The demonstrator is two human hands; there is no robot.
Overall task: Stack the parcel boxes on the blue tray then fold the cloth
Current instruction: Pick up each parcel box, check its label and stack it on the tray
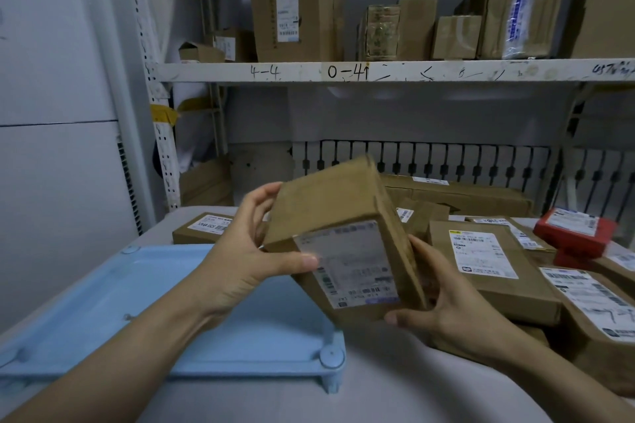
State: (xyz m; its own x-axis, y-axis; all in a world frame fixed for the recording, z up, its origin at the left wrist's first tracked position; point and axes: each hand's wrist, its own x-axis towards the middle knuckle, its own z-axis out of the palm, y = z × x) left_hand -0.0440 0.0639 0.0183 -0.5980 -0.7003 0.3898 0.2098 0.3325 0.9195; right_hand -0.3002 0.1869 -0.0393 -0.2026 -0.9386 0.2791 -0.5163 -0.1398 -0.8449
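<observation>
Head cam: I've got both hands on one brown parcel box point(338, 240), tilted, label facing me. Left hand point(240, 261) grips its left edge, thumb on the label; right hand point(446, 306) holds the lower right corner, fingers curled round it. Blue tray point(103, 312) sits below-left of the grip. More parcels point(494, 268) are piled right of it; their labels are too blurry to read, I think.

A single wide-angle head view looks forward and slightly down from close above the desk point(378, 388). Both forearms enter from the bottom corners, so the near edge sits right under the camera. It faces a shelf point(378, 71) straight ahead, whose edge bows with lens distortion; the far corners look somewhat blurred.
</observation>
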